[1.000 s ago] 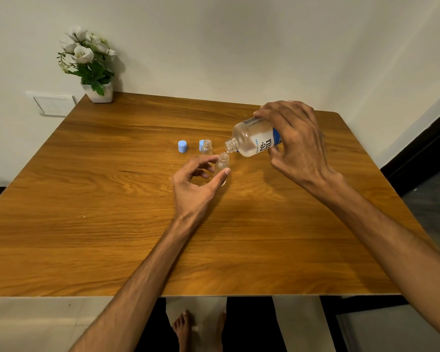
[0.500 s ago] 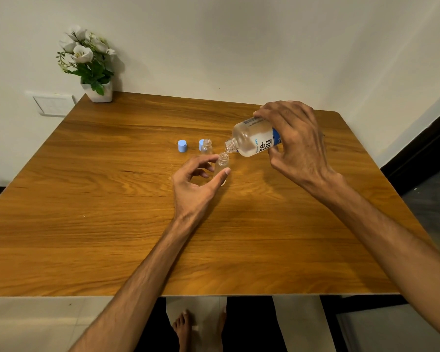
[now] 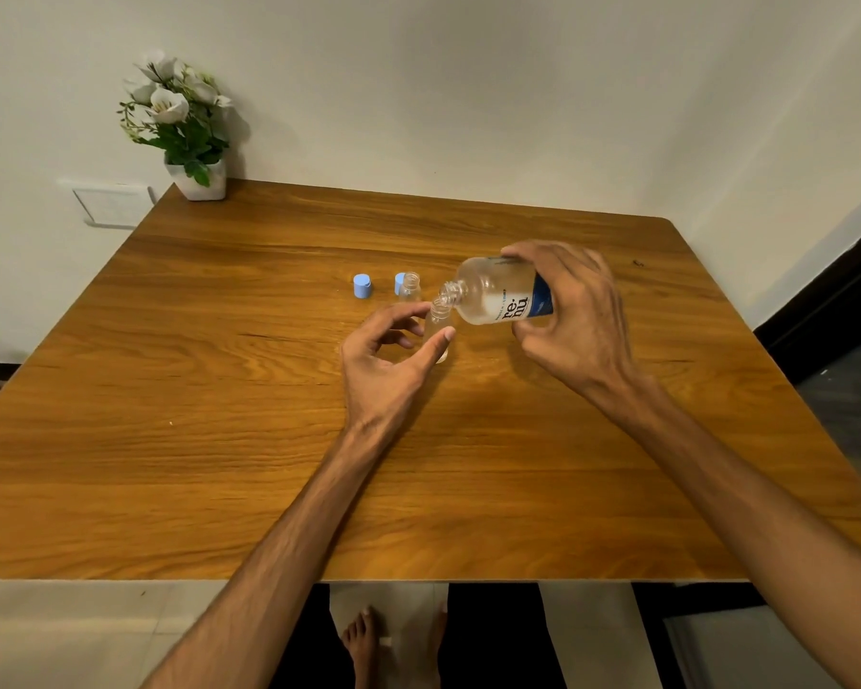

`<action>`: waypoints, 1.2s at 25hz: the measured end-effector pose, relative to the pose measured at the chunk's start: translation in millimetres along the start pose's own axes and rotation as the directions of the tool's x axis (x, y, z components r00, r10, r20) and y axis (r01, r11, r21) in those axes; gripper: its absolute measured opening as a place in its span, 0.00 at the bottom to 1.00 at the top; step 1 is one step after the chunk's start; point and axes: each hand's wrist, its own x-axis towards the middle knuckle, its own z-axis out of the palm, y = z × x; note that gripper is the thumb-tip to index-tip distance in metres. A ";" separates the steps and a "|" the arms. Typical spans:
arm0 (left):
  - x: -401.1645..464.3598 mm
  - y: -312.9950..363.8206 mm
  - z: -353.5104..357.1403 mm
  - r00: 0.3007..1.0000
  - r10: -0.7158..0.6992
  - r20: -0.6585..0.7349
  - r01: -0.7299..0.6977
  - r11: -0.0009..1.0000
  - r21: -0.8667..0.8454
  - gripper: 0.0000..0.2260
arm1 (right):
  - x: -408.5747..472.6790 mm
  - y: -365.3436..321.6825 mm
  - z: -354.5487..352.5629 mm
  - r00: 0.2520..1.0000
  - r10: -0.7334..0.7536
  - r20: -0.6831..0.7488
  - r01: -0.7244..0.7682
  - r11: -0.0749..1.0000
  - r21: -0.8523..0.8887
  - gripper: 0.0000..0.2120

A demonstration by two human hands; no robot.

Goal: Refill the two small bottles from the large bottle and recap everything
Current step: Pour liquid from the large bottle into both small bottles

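Observation:
My right hand (image 3: 575, 315) grips the large clear bottle (image 3: 493, 293), uncapped and tipped on its side, its mouth right over the neck of a small clear bottle (image 3: 438, 320). That small bottle stands upright on the wooden table (image 3: 220, 390), held between the thumb and fingers of my left hand (image 3: 386, 363). A second small bottle (image 3: 410, 286) stands uncapped just behind it. Two light-blue caps lie nearby: one cap (image 3: 362, 285) to the left, the other cap (image 3: 399, 283) partly hidden behind the second bottle.
A white pot of white flowers (image 3: 185, 136) stands at the table's back left corner against the wall. A wall socket plate (image 3: 113, 203) sits left of the table. My bare feet (image 3: 393, 639) show below the front edge.
The large bottle's mouth has sunk slightly closer to the small bottle's neck. Both hands stay almost still.

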 end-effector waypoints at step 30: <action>29.0 -19.5 -24.9 0.933 -0.111 -0.343 0.236 0.908 0.346 0.15 | -14.0 -0.2 49.0 0.806 0.580 0.119 -0.533 0.622 0.574 0.38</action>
